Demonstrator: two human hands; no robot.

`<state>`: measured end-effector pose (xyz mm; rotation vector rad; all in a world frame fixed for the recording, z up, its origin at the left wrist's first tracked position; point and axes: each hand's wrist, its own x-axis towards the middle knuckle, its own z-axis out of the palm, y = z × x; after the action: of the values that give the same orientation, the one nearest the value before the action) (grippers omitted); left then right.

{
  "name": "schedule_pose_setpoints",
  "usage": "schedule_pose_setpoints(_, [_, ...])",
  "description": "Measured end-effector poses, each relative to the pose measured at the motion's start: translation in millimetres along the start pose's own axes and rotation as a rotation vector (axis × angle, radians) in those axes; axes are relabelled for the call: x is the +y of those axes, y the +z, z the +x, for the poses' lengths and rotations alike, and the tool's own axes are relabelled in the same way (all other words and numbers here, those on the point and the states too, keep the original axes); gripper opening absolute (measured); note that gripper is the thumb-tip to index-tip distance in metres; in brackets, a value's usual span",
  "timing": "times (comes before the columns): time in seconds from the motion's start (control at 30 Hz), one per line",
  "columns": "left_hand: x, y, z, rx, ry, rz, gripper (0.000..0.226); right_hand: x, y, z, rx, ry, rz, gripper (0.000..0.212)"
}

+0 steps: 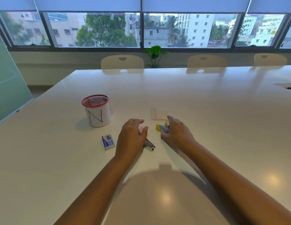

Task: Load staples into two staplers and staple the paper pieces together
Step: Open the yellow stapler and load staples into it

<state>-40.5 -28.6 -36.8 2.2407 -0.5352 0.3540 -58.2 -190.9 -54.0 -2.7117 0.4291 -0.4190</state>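
A metal stapler (pixel 149 144) lies on the white table (pixel 206 111), its near end showing and the rest hidden under my left hand (pixel 131 137), whose fingers curl over it. My right hand (pixel 177 133) rests on a yellow stapler (pixel 161 128), fingers wrapped around its right part. Small pale paper pieces (pixel 158 114) lie flat just beyond my right fingertips. A small blue and white staple box (pixel 107 142) lies to the left of my left hand.
A white mesh pen cup (pixel 96 111) with a red rim and a drawn "N" stands at the left. Chairs (pixel 122 62) line the table's far edge under the windows. A cable slot (pixel 286 86) is cut into the table at far right.
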Motion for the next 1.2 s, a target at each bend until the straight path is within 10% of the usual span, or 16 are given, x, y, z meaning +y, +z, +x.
schedule_pose_setpoints(0.33, [11.1,-5.0,-4.6,-0.014,-0.285,-0.589,0.043,-37.8,-21.9,-23.0,0.03,-0.301,0.324,0.051])
schedule_pose_setpoints(0.53, [10.2,-13.2,0.0,-0.014,-0.305,-0.643,0.027,-36.7,-31.9,-17.0,-0.407,-0.044,0.842,0.025])
schedule_pose_setpoints(0.83, [12.2,-13.1,-0.8,-0.025,-0.208,-0.6,0.009,-48.0,-16.7,-20.3,-0.165,0.088,0.906,0.032])
schedule_pose_setpoints(1.03, [14.4,-20.1,-4.4,-0.051,-0.276,-0.786,0.015,-4.4,-55.4,6.5,0.063,0.405,1.636,0.023])
schedule_pose_setpoints(1.2, [21.1,-5.7,-17.5,-0.389,-0.453,-0.979,0.025,2.5,-59.4,-1.0,-0.125,0.383,1.92,0.027])
